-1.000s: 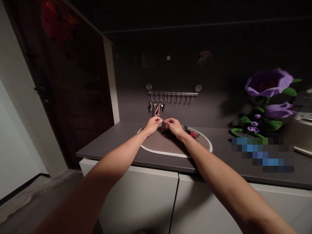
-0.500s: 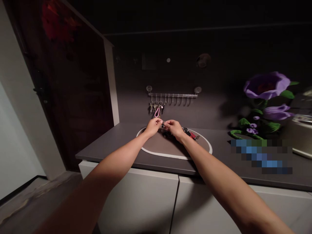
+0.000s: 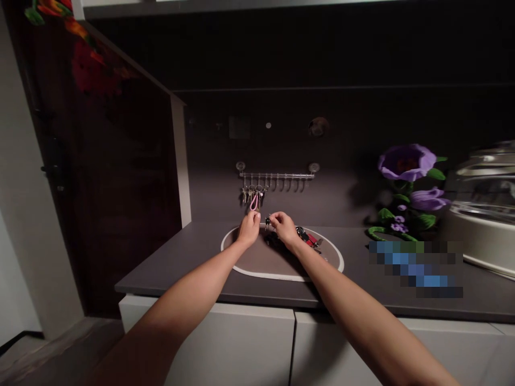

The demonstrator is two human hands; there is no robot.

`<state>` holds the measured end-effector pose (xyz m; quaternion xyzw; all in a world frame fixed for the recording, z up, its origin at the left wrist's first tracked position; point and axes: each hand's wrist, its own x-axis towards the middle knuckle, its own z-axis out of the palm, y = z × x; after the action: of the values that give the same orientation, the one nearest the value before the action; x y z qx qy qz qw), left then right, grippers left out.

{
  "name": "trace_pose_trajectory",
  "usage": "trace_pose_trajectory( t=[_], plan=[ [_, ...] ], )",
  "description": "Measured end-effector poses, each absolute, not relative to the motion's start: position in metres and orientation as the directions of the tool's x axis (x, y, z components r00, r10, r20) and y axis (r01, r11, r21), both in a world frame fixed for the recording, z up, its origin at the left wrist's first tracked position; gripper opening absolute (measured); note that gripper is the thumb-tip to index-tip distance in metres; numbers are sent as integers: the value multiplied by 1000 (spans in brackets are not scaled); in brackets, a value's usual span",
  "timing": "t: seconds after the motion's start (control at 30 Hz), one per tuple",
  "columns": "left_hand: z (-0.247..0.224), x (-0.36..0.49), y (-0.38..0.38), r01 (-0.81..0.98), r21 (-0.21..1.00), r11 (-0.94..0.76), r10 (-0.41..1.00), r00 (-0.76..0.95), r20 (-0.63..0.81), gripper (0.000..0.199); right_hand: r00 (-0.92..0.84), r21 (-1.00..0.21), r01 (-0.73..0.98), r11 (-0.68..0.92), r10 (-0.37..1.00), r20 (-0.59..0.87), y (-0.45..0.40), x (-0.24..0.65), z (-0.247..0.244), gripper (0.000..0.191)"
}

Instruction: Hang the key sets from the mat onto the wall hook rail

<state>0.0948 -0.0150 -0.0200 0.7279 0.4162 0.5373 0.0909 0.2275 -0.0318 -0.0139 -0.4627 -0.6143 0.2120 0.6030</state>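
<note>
Keys — right hand

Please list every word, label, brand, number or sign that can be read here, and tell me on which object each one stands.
No text can be read.
Small keys at the right hand: too small to read.
Hanging keys: too small.
Red item on the mat: too small.
Pixelated patch on the counter's right: unreadable.
</note>
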Motion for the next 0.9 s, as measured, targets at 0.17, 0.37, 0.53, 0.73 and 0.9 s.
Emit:
trace_pose_trajectory(
  t=[0.17,0.37,0.53,0.73,0.9],
  plan=[
    [-21,97,-15,584,521,-623,710,142,690,24,243,-880,28,473,851,465,-28,225,5,24],
    [-26,100,-11,592,481,-646,701,214,680,26,319,-889,-31,457,847,425,-12,224,49,13],
    [-27,101,-12,573,477,-666,693,240,679,26,402,-915,39,401,832,382,6,220,74,5],
    [-26,101,-14,570,474,-671,694,257,673,26,487,-936,74,345,806,335,22,214,82,10],
    [-25,101,-15,579,469,-666,693,250,676,26,530,-947,60,316,794,299,34,214,83,11]
  ],
)
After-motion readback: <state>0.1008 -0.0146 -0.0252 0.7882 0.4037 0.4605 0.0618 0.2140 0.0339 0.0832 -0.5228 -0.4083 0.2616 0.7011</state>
